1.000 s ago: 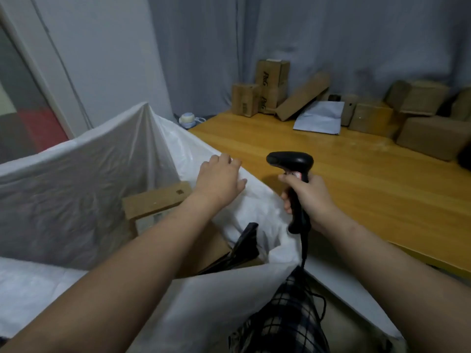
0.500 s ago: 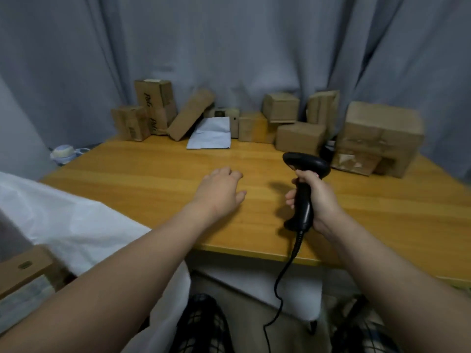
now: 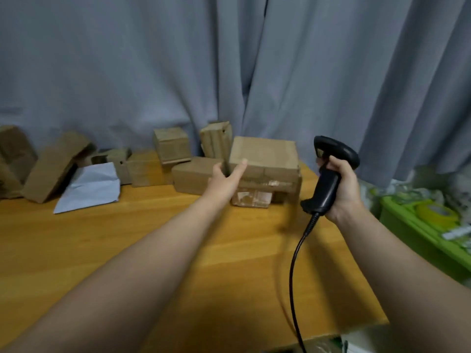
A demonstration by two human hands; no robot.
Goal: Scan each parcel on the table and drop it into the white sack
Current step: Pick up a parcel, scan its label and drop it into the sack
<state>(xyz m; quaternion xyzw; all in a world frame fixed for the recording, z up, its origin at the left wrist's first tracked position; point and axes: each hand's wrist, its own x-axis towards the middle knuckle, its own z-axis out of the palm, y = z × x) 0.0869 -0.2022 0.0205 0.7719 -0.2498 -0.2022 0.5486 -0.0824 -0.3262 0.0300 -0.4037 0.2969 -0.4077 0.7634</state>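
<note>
A plain brown parcel (image 3: 265, 154) sat stacked at the table's (image 3: 102, 238) far edge, and the label (image 3: 251, 198) beneath it was too blurred to read. The left hand (image 3: 226, 178) was spread open at the parcel's corner, and the right hand (image 3: 344, 189) gripped the black scanner (image 3: 327, 184).

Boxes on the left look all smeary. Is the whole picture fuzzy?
Head view: not all of it. The left boxes are smeared most, while the scanner in the right hand looks sharper. The light is dim and soft, with a faint shadow on the table beside the scanner.
</note>
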